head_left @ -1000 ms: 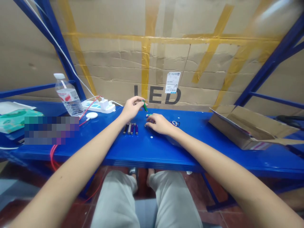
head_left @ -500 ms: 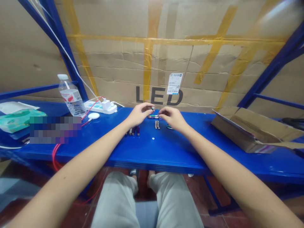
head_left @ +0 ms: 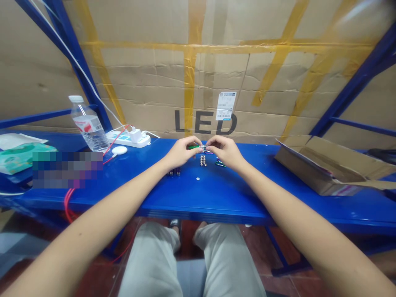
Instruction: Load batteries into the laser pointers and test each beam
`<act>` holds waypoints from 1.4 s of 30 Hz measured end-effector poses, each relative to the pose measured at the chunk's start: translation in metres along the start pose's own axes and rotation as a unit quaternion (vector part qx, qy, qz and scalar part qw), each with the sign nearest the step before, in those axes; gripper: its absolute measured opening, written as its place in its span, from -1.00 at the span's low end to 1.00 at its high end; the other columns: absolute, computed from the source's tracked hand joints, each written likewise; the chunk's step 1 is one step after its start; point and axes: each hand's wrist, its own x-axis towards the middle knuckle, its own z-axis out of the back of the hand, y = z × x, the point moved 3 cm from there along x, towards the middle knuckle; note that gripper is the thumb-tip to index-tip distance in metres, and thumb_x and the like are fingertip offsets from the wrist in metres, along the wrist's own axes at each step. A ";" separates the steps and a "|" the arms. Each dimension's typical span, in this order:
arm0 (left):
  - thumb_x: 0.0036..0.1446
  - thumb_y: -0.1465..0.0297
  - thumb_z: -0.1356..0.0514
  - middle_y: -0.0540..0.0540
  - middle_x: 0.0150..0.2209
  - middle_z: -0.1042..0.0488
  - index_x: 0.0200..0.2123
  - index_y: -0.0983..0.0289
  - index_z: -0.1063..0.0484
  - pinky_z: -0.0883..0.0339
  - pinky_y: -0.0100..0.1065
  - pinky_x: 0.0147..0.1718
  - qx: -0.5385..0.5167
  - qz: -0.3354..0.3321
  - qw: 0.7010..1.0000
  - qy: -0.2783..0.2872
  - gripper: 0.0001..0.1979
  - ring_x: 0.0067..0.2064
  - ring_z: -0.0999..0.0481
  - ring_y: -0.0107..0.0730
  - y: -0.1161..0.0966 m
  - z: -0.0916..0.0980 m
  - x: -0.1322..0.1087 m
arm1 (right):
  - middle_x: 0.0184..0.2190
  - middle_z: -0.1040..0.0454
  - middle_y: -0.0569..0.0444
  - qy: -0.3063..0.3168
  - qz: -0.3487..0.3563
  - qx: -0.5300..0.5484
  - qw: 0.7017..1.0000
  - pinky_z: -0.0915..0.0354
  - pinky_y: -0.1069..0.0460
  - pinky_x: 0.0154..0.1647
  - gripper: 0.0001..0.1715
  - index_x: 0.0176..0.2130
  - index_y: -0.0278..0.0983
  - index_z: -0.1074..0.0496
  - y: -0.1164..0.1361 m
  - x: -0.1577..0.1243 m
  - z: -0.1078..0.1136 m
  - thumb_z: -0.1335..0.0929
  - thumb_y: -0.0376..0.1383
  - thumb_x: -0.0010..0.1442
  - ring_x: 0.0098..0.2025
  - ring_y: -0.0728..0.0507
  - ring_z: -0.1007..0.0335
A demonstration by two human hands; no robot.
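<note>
My left hand (head_left: 182, 151) pinches a slim green tube (head_left: 194, 147) that lies level between my two hands. At its silver end (head_left: 202, 147), the fingertips of my right hand (head_left: 225, 151) are closed and touching the metal. Just below, on the blue table, small silver round pieces like button cells (head_left: 203, 160) sit in two short rows. Green metallic pieces (head_left: 220, 163) rest beside my right hand. Several dark tubes with silver ends (head_left: 175, 171) lie under my left wrist, partly hidden by it. A tiny white disc (head_left: 198, 179) is nearer the front edge.
On the right stands an open cardboard box (head_left: 312, 175). To the left are a water bottle (head_left: 89, 126), a white power strip (head_left: 130, 139), a round white charger (head_left: 119, 151) with a red cable, and a green tissue pack (head_left: 24, 156). Behind the table (head_left: 213, 198) rises taped cardboard (head_left: 148, 86).
My hands have come together. The green tube, earlier mostly hidden and end-on in my left hand, now lies level with its silver end at my right fingers. The view has shifted slightly.
</note>
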 end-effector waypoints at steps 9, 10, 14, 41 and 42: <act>0.33 0.23 -0.04 0.06 -0.26 -0.52 -0.21 0.25 -0.42 -0.28 -0.30 -0.19 0.130 -0.049 0.990 0.036 -0.75 -0.21 -0.46 -0.33 -0.009 -0.005 -0.004 | -0.34 -0.58 -0.01 0.072 0.070 -0.115 0.988 -0.27 -0.01 -0.19 -0.83 -0.33 -0.26 -0.53 0.003 -0.001 0.006 -0.33 -0.29 0.21 -0.27 -0.15 -0.45; 0.37 0.22 0.02 0.07 -0.27 -0.53 -0.24 0.26 -0.43 -0.28 -0.29 -0.19 0.140 -0.050 0.988 0.043 -0.69 -0.21 -0.47 -0.32 -0.009 -0.006 -0.004 | -0.33 -0.59 -0.03 0.084 0.072 -0.123 0.986 -0.27 -0.01 -0.18 -0.81 -0.32 -0.26 -0.54 0.004 -0.001 0.006 -0.32 -0.29 0.23 -0.26 -0.16 -0.46; 0.38 0.26 0.05 0.11 -0.30 -0.54 -0.31 0.27 -0.44 -0.27 -0.27 -0.23 0.197 -0.054 0.977 0.054 -0.65 -0.24 -0.49 -0.28 -0.009 -0.010 -0.004 | -0.36 -0.58 -0.05 0.133 0.087 -0.152 0.975 -0.24 0.00 -0.23 -0.75 -0.35 -0.29 -0.52 0.004 -0.004 0.005 -0.27 -0.30 0.26 -0.32 -0.13 -0.43; 0.22 0.44 -0.12 0.08 -0.30 -0.50 -0.34 0.25 -0.34 -0.27 -0.31 -0.27 0.186 -0.112 0.976 0.030 -0.94 -0.27 -0.46 -0.32 -0.016 -0.020 -0.009 | -0.67 -0.29 0.17 0.203 0.016 -0.090 0.975 -0.07 0.06 -0.43 -0.68 -0.58 -0.26 -0.29 0.002 -0.004 0.008 -0.30 -0.24 0.18 -0.56 -0.01 -0.14; 0.21 0.45 -0.14 0.07 -0.31 -0.50 -0.35 0.25 -0.34 -0.27 -0.31 -0.27 0.180 -0.113 0.977 0.022 -0.94 -0.28 -0.46 -0.33 -0.015 -0.020 -0.009 | -0.67 -0.29 0.17 0.205 0.007 -0.084 0.975 -0.07 0.06 -0.44 -0.67 -0.58 -0.27 -0.29 0.002 -0.004 0.008 -0.30 -0.24 0.18 -0.56 -0.01 -0.14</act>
